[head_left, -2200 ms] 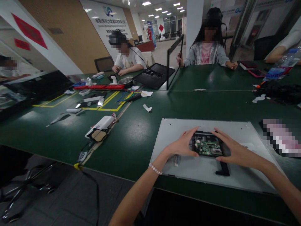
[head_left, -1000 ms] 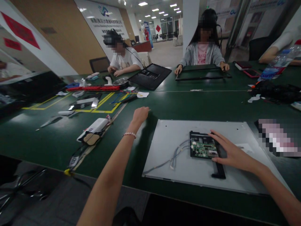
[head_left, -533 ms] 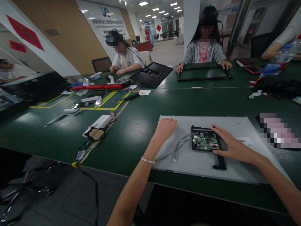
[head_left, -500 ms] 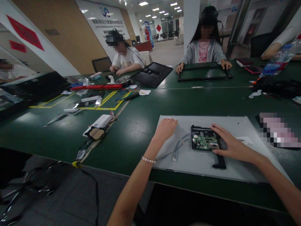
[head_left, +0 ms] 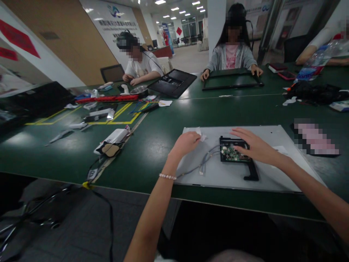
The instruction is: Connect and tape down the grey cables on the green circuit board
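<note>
Office with company wall sign (head_left: 116,23), shared worktable (head_left: 152,145).

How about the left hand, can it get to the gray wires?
Probably yes: the gray wires lie mostly uncovered near the left hand, though it seems to pinch a white scrap.

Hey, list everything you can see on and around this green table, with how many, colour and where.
Table: one, green, centre
Panel: one, grey, near edge
Bracket with circuit board: one, black and green, on panel
Cables: several, grey, left of board
White scrap: one, white, panel's far left
Taped pack: one, white, black and tan, left
Red strip: one, red, far left
Bowl: one, silver, beyond cables
Open frame: one, black, opposite
Cover: one, black, left of frame
Bottle: one, clear, far right
Pixelated item: one, pink and black, right
Small clutter: uncountable, mixed, far left
Bracelet: one, pale, left wrist
Left hand: one, at scrap
Right hand: one, over board
</note>
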